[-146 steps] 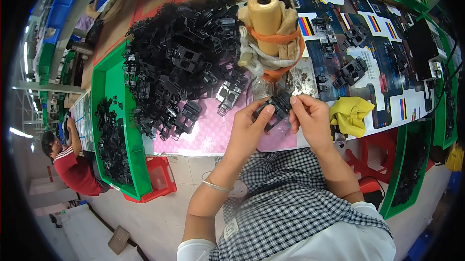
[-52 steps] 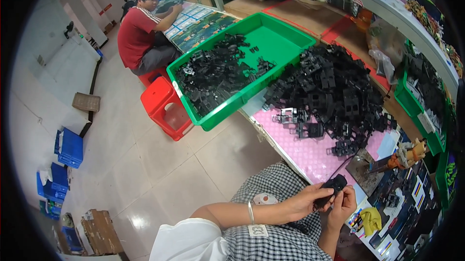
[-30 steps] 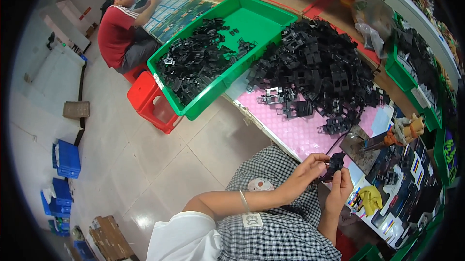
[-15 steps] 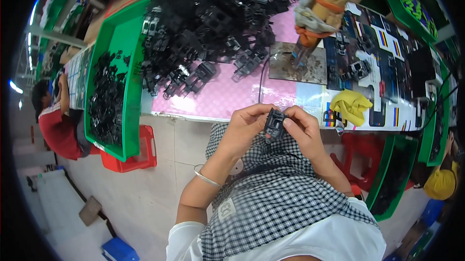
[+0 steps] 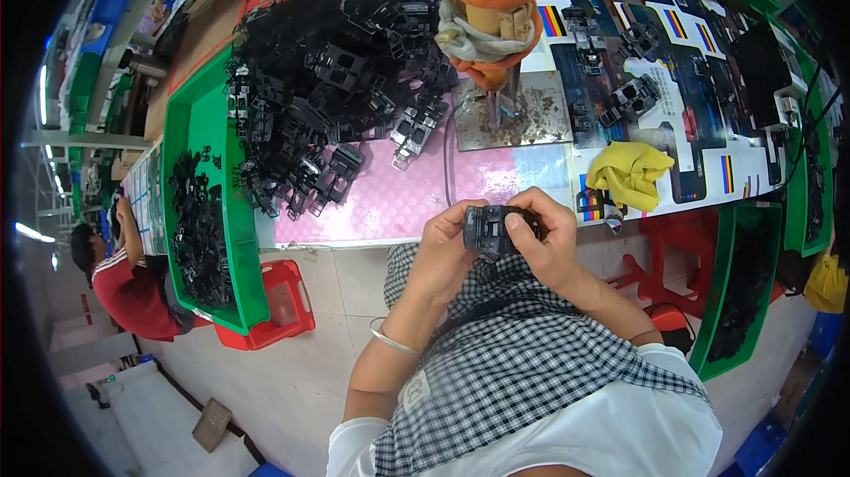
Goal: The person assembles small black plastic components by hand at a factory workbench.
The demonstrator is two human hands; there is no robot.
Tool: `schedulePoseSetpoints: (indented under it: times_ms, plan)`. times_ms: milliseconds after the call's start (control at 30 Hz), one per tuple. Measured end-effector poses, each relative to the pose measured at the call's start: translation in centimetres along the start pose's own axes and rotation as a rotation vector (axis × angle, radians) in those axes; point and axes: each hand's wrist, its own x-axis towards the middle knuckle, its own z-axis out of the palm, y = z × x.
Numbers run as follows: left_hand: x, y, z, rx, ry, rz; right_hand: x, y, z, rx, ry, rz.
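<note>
A small black plastic frame part (image 5: pixel 492 229) is held between my two hands in front of the table's near edge. My left hand (image 5: pixel 446 251) grips its left end, fingers behind and thumb at the side. My right hand (image 5: pixel 547 240) holds the right end, with its thumb pressed on the front face. Beyond my hands, a large heap of similar black plastic parts (image 5: pixel 332 79) covers the far left of the pink table top (image 5: pixel 403 198). One loose part (image 5: pixel 416 132) lies at the heap's right edge.
A green bin (image 5: pixel 251 256) with black pieces stands at the left, above a red stool (image 5: pixel 290 300). A wrapped tool (image 5: pixel 489 17) rises over a metal plate (image 5: pixel 540 114). Right lie a yellow cloth (image 5: pixel 630 174) and loose parts (image 5: pixel 630 98). A person in red (image 5: pixel 133 296) works far left.
The black part has turned from upright to lying sideways between my fingers. My right thumb has moved onto its face. The whole view has shifted, with the tool now further left.
</note>
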Motion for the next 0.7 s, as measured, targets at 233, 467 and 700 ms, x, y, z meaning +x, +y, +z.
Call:
schedulePoseSetpoints:
  times_ms: [233, 467, 700]
  plan:
    - [-0.3, -0.6, 0.3, -0.102, 0.025, -0.036, 0.4, -0.3, -0.2, -0.127, 0.015, -0.155]
    - [0.4, 0.4, 0.9, 0.297, -0.014, 0.229, 0.9, -1.4, -0.8, -0.211, -0.059, -0.177]
    - [1.0, 0.4, 1.0, 0.392, 0.058, 0.277, 1.6, -1.2, -0.8, -0.180, 0.034, -0.241]
